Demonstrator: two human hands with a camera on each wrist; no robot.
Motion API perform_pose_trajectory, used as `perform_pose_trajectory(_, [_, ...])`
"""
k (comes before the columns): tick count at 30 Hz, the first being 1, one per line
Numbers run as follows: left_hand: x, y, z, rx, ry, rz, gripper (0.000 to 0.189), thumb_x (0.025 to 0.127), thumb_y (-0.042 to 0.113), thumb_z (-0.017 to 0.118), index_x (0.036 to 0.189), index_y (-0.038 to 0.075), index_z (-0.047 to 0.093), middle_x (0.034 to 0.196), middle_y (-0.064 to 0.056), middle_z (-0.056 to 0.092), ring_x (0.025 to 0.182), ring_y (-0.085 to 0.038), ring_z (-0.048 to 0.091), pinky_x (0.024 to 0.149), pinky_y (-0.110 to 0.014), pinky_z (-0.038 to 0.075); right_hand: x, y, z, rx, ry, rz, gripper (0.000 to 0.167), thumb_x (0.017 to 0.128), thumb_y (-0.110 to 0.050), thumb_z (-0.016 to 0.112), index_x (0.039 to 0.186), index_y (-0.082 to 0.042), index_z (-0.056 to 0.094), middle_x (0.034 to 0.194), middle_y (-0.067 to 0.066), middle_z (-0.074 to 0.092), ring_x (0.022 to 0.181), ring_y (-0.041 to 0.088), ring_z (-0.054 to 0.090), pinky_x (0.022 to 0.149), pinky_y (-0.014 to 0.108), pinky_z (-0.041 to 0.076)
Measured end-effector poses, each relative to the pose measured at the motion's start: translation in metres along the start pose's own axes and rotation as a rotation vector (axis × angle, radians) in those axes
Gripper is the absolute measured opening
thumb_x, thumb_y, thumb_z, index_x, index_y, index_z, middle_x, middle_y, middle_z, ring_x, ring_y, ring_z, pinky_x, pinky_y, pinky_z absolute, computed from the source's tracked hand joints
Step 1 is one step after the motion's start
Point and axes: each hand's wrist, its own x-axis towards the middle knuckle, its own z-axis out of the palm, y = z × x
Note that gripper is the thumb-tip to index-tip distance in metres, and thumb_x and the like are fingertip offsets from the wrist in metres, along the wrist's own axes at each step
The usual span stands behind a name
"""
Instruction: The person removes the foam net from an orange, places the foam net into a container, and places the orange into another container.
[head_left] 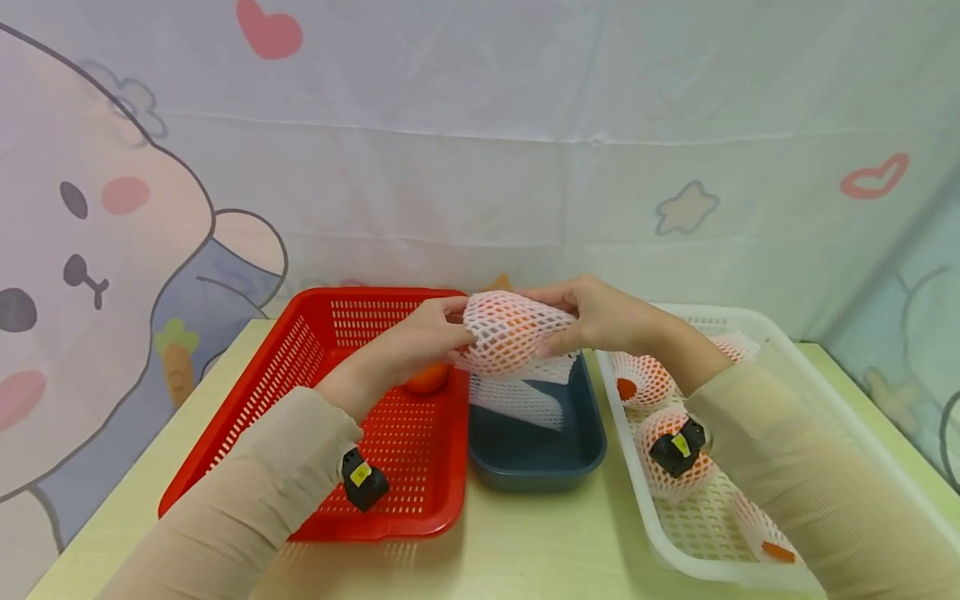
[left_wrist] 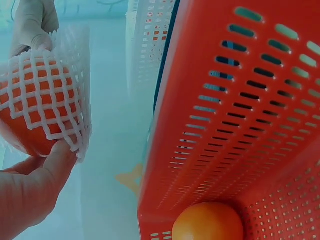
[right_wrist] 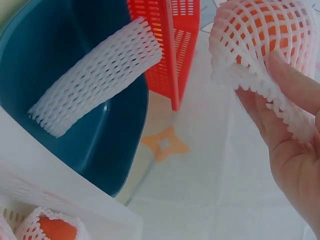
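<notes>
Both hands hold an orange inside a white foam net sleeve, raised above the blue bin. My left hand grips the orange from its left, fingers at the sleeve's edge; in the left wrist view the fruit's lower side shows bare below the mesh. From the right, my right hand pinches the netting, thumb on the mesh and fingers beneath it in the right wrist view. An unfilled foam net lies flattened in the blue bin.
On the left stands a red perforated basket with a bare orange in it. A white basket at the right holds several net-wrapped oranges, partly hidden by my right forearm. A printed cloth hangs behind the table.
</notes>
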Motion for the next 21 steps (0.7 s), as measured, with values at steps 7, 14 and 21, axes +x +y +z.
perform_pose_trajectory(7, [-0.001,0.001,-0.006,0.017,0.016,-0.004,0.054,0.088,0.013,0.059,0.138,0.009,0.040,0.129,-0.012,0.048,0.109,-0.029,0.050,0.087,-0.036,0.050,0.000,-0.002,-0.001,-0.001,0.027,0.016,0.059,0.081,-0.003,0.070,0.136,-0.008,0.048,0.113,0.011,0.063,0.095,0.022,0.060,0.078,0.032,0.053])
perform_pose_trajectory(14, [-0.003,-0.003,-0.014,0.008,0.004,-0.007,0.057,0.089,0.014,0.060,0.139,0.007,0.036,0.131,-0.013,0.045,0.112,-0.029,0.048,0.089,-0.037,0.049,0.001,0.000,0.001,-0.019,0.058,0.028,0.052,0.081,-0.002,0.070,0.131,-0.005,0.053,0.109,0.010,0.066,0.094,0.020,0.062,0.079,0.031,0.053])
perform_pose_trajectory(21, [-0.006,-0.004,-0.024,-0.014,-0.011,0.002,0.056,0.088,0.012,0.060,0.138,0.007,0.037,0.128,-0.013,0.046,0.112,-0.029,0.048,0.088,-0.038,0.050,0.004,-0.001,0.003,-0.017,0.077,0.041,0.040,0.082,-0.002,0.069,0.121,-0.001,0.060,0.102,0.010,0.068,0.089,0.018,0.063,0.079,0.032,0.052])
